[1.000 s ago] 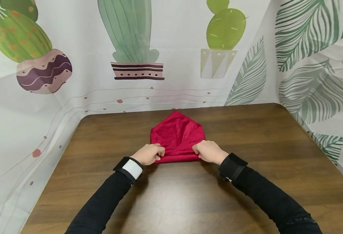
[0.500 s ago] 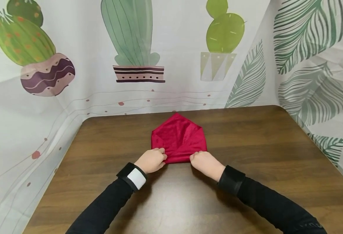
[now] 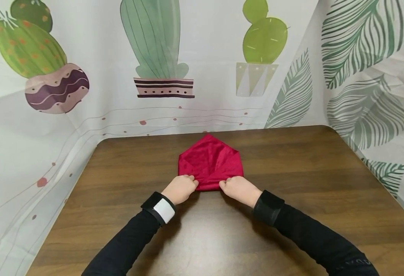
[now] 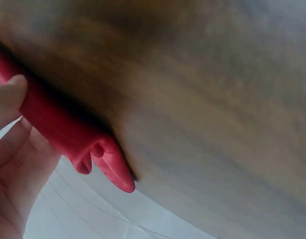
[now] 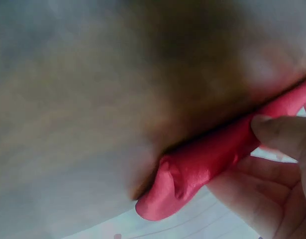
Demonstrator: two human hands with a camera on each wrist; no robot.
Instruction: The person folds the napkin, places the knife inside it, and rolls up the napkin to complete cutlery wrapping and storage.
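The head view is looking bright and sharp, with soft even light coming from above, and a pale shine is glowing on the table (image 3: 202, 245) near its front edge between the two sleeves, while soft dark shadows are lying under the arms. The straight lines of the backdrop (image 3: 84, 115) are bending a little toward the picture's edges. Both wrist views are looking blurry and too close: the wood is smearing into brown and grey, and the red cloth (image 4: 68, 129) and the fingers (image 5: 282, 134) are showing up soft and fuzzy.
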